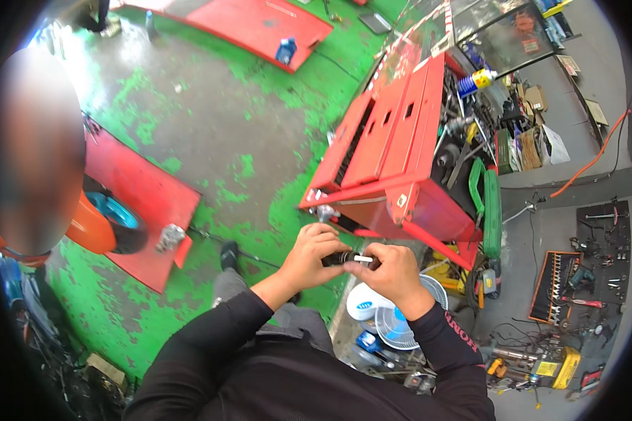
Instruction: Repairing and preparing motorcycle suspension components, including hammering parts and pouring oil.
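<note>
In front of my body, both hands meet around a small black part [337,259] with a short white piece [362,258] at its right side. Its exact kind is hard to make out. My left hand [307,254] grips the dark end, fingers curled over it. The other end is pinched by my right hand [395,275], the thumb lying close to the white piece. Just beyond my hands stands a red tool cabinet [393,137], and below my right hand is a white and blue fan [400,326].
Tools and a blue-yellow spray can [476,82] crowd the cabinet top, beside a green case [491,210]. At right, a grey bench holds a wrench set [555,286] and a yellow tool [567,366]. Red ramps [137,189] lie on the worn green floor [218,168], near an orange motorcycle [91,226].
</note>
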### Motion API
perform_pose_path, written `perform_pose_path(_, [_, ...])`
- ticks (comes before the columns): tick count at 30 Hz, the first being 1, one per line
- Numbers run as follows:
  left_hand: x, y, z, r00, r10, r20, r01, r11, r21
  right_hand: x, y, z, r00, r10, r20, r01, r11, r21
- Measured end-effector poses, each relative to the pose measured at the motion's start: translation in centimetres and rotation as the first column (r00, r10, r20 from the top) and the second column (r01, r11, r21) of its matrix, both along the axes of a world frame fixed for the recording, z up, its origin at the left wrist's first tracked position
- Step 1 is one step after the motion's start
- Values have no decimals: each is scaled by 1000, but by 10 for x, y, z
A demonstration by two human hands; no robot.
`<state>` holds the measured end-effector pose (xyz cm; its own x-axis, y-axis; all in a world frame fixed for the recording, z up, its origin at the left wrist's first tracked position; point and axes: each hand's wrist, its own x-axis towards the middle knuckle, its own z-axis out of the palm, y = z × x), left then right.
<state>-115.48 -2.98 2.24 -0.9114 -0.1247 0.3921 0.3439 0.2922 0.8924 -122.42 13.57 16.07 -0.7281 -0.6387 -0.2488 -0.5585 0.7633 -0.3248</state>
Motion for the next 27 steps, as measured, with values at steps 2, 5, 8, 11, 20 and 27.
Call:
perform_pose_path(2, [8,-27,28,1000,-9,-8,8,1000,-14,-1,-22,24,997,61,48,-48,972,-232])
perform_pose_path(5, [12,-66,67,1000,-20,-4,20,1000,8,-5,-55,48,978,207,5,-180,862,-474])
perform_pose_path(8, [8,-99,100,999,-12,-36,12,1000,-1,-1,-92,62,959,231,-167,-284,813,-508])
perform_pose_path(11, [3,-123,128,986,155,-55,-157,986,-50,12,-130,71,964,-192,-184,88,883,-462])
perform_pose_path(20, [-34,-194,180,994,76,-84,-75,997,13,-42,-177,100,972,165,-164,-231,603,-764])
perform_pose_path(27, [-98,-227,182,959,279,-42,-278,960,23,-95,-243,79,994,-110,-28,35,525,-850])
